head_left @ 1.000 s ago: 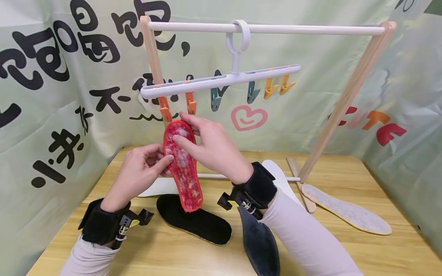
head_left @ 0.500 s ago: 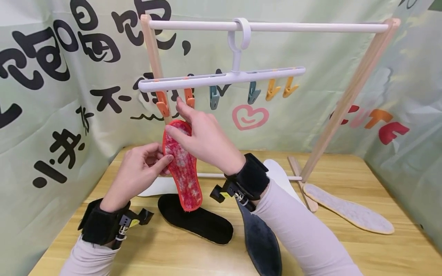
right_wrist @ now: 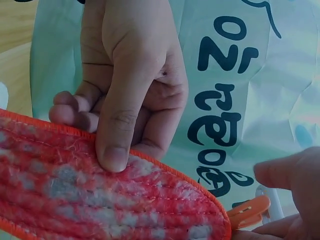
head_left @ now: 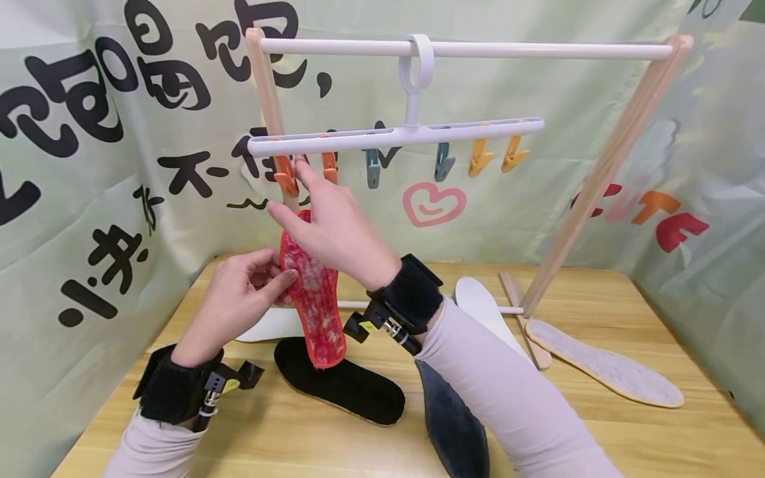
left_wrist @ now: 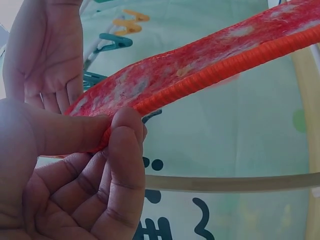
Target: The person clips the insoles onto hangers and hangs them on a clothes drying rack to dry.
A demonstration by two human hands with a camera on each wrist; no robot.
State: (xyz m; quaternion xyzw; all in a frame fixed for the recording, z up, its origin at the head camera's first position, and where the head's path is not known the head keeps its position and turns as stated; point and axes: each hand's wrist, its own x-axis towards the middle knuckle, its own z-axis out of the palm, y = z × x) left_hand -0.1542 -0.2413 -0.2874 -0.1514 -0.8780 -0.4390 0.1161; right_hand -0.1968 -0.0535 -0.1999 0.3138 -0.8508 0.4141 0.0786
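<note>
My left hand (head_left: 236, 292) pinches a red mottled insole (head_left: 317, 315) with orange edging by its left edge, thumb in front. The insole hangs upright below the leftmost orange clothespin (head_left: 286, 179). My right hand (head_left: 340, 229) is in front of the insole's upper part, thumb and forefinger spread apart either side of that clothespin's lower end. In the right wrist view, the orange clip (right_wrist: 250, 212) lies between the right thumb (right_wrist: 285, 172) and fingers, right at the insole's tip. The clothespin hangs from a white hanger (head_left: 335, 141).
More clothespins, orange (head_left: 330, 166), teal (head_left: 373, 169) and yellow (head_left: 478, 159), hang along the hanger on a rack's white rod (head_left: 538, 50). On the wooden table lie black (head_left: 352, 392), dark grey (head_left: 454, 418), white (head_left: 481, 305) and light grey insoles (head_left: 603, 365).
My right hand has left the insole's upper part and moved up and left to the leftmost orange clothespin. The hanger has levelled out. My left hand keeps its pinch on the insole.
</note>
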